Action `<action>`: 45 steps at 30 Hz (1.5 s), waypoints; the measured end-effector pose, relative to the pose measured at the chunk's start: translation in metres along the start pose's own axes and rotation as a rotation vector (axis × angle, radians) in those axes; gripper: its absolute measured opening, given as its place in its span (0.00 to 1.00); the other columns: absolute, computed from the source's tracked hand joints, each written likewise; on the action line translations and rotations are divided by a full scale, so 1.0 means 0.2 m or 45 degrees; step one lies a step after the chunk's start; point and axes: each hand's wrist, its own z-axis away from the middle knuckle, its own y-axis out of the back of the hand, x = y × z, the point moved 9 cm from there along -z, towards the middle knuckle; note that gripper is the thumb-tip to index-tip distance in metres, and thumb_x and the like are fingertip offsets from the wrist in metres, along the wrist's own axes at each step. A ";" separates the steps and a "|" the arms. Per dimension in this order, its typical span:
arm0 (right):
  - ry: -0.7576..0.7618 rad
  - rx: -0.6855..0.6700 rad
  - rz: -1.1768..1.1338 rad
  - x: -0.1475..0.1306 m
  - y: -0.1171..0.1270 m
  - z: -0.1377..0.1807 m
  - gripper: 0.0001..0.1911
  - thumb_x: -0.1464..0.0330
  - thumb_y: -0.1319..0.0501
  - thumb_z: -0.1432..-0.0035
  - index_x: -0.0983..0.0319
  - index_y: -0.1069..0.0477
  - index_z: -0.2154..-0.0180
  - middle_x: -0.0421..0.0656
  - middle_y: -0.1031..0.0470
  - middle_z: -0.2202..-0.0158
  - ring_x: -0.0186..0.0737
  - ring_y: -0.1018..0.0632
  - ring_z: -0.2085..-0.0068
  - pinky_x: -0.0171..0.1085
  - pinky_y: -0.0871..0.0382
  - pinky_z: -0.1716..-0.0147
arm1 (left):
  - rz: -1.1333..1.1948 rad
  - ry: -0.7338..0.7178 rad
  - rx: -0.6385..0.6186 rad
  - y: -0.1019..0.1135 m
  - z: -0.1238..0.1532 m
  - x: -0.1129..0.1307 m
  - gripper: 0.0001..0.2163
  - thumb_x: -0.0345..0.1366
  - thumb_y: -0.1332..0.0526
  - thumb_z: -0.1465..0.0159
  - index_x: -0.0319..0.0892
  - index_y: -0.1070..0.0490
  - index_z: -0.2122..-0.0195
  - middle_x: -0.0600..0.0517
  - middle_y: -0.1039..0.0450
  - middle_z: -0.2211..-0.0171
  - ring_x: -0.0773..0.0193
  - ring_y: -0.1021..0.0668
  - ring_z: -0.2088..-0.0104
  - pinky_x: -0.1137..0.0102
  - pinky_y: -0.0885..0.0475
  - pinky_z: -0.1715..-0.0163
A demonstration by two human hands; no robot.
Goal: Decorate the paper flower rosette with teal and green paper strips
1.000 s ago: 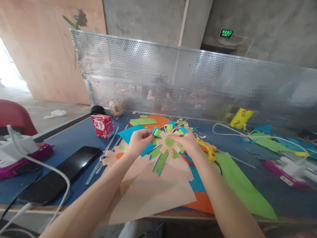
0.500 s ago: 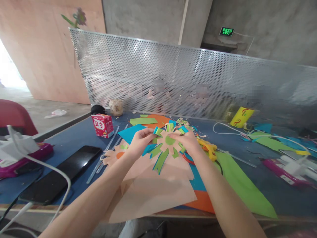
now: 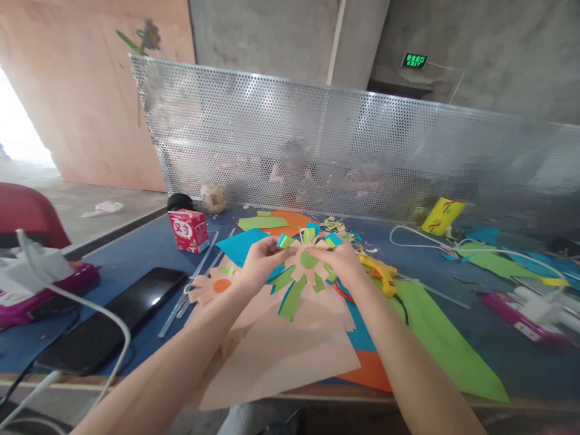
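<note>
Both hands hold up a paper flower [image 3: 309, 260] with a green round centre, pale peach petals and green and blue strips. My left hand [image 3: 265, 260] pinches its left side, thumb laid over the petals. On the opposite side my right hand [image 3: 341, 257] grips the petals, its thumb near the centre. Some fingers of each hand are hidden behind the paper. Below the flower lie pale peach sheets [image 3: 281, 362]. A second paper flower [image 3: 212, 285] with an orange centre rests left of my left forearm. Right of my right hand is a yellow glue gun [image 3: 380, 272].
A black phone [image 3: 118, 317], clear glue sticks [image 3: 181, 302] and a red box [image 3: 188, 231] lie to the left. Green paper [image 3: 441, 338] and a power strip [image 3: 521, 317] are on the right. A perforated metal screen [image 3: 254, 133] borders the back; blurred people show behind it.
My left thumb has slid further right across the flower's petals, and the left hand has shifted slightly right. The flower stays held in both hands at nearly the same spot.
</note>
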 end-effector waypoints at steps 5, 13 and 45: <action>-0.039 0.014 0.021 0.04 0.00 -0.01 0.16 0.63 0.34 0.67 0.62 0.29 0.71 0.41 0.25 0.72 0.41 0.25 0.69 0.37 0.33 0.68 | 0.032 0.031 0.035 0.01 -0.01 -0.02 0.10 0.36 0.34 0.54 0.39 0.30 0.72 0.52 0.26 0.74 0.65 0.24 0.72 0.70 0.31 0.69; -0.115 -0.070 -0.076 0.09 -0.03 -0.01 0.16 0.63 0.33 0.67 0.61 0.29 0.71 0.40 0.25 0.73 0.42 0.24 0.70 0.38 0.32 0.69 | 0.092 0.054 0.056 0.04 -0.02 -0.06 0.07 0.35 0.34 0.55 0.40 0.28 0.76 0.54 0.26 0.77 0.69 0.26 0.77 0.75 0.32 0.76; 0.000 -0.046 0.018 0.18 0.05 -0.10 0.19 0.53 0.45 0.52 0.62 0.29 0.71 0.45 0.25 0.70 0.43 0.26 0.66 0.39 0.35 0.68 | 0.579 0.028 0.488 0.28 -0.08 -0.20 0.13 0.36 0.31 0.60 0.39 0.30 0.75 0.52 0.26 0.75 0.64 0.24 0.74 0.69 0.28 0.72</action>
